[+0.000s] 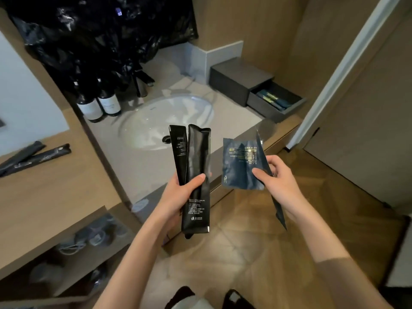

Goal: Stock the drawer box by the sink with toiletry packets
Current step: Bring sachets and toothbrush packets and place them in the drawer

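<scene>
At 1 o'clock, at the back of the pale stone bench [240, 123]: the drawer box [240, 80], a matte dark grey, square-edged block. Its drawer [289, 107] is pulled out toward 2 o'clock.

Stock already in the drawer: a few dark packets with yellow-green marks [270, 98], lying flat; count unclear. Judged partly stocked.

Stock not yet placed, held in the air in front of the bench:
- Left hand [178, 192], 7 o'clock: fingers and thumb wrapped around two long black packets [198, 152], glossy film, narrow, sealed ends, small pale print, standing upright.
- Right hand [281, 175], 4 o'clock: thumb and fingers pinching a flat squarish blue-grey packet [238, 170], creased, gold print, and with it a thin dark packet [279, 212] seen edge-on, pointing down.

Both hands are well short of the drawer; judged remaining: carry to 2 o'clock, lay in, close.

Also present:
- Oval white sink [165, 121], glazed and wet-looking, 12 o'clock.
- Two dark bottles with white labels [100, 104], 10 o'clock.
- Crinkled black plastic bag [100, 30], 11 o'clock.
- More long black packets [35, 156] on a wooden shelf, 9 o'clock.
</scene>
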